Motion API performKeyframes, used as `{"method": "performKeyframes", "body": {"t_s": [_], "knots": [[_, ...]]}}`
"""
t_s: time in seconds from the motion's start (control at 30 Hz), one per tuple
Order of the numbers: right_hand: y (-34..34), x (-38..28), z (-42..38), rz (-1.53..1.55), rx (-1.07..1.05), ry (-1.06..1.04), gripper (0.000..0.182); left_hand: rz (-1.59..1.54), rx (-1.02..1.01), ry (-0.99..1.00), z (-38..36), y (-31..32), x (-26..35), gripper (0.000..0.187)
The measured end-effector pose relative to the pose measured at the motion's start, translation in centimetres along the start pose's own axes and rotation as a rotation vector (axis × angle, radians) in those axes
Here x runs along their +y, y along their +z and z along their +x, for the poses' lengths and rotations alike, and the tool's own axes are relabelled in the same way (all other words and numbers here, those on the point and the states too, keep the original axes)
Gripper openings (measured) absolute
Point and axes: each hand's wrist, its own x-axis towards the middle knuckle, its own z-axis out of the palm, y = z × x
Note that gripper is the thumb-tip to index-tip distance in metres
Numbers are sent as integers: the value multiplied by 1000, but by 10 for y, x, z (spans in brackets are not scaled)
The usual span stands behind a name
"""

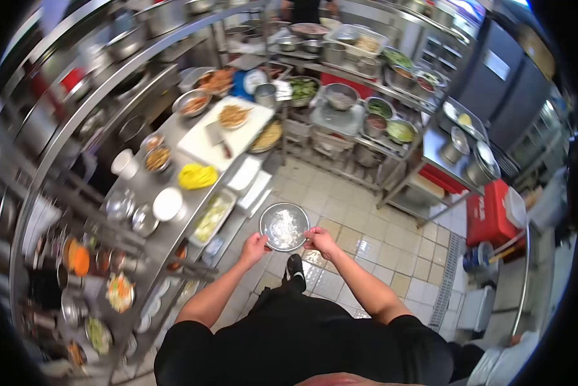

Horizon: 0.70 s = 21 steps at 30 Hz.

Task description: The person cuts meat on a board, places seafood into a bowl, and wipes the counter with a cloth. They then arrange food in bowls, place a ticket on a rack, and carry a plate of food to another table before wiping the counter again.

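Note:
A round metal bowl (284, 226) with white pieces in it is held out in front of my body, above the tiled floor. My left hand (255, 248) grips its rim at the lower left, fingers closed on the edge. On the right side of the rim, my right hand (320, 240) pinches the bowl in the same way. What the white pieces are cannot be made out.
At left, a steel counter (167, 122) bears a white cutting board (196, 138) with a cleaver (219, 140), a yellow cloth (198, 176) and bowls. Shelves with food bowls stand ahead. A red container (488, 212) is at right. A person (305, 11) stands at the back.

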Motion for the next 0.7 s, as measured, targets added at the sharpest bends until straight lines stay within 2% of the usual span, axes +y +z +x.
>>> {"method": "performKeyframes", "body": {"t_s": [0.07, 0.1, 0.2, 0.27, 0.33, 0.43, 0.53, 0.63, 0.7], "knots": [[-49, -15, 16, 124, 116, 15, 16, -43, -229, -60, 37, 31, 16, 28], [-74, -19, 20, 186, 168, 26, 16, 77, -384, -60, 67, 44, 12, 35], [-151, -16, 38, 318, 339, 80, 21, 616, -713, 68, 157, 72, 37, 40], [-202, -6, 53, 384, 483, 106, 24, 1174, -930, 301, 259, 77, 7, 39], [-245, -5, 70, 461, 590, 122, 25, 1352, -474, 35, 300, 75, 28, 36], [-300, 3, 104, 613, 666, 169, 23, 404, 408, -144, 335, 81, -21, 37], [-361, 17, 158, 711, 664, 244, 24, 40, 18, -499, 290, 93, -36, 36], [-384, -13, 226, 661, 606, 266, 28, 920, -228, -8, 223, 64, -76, 27], [-403, -22, 296, 622, 388, 185, 29, 1176, -328, 29, 175, 27, -158, 22]]}}
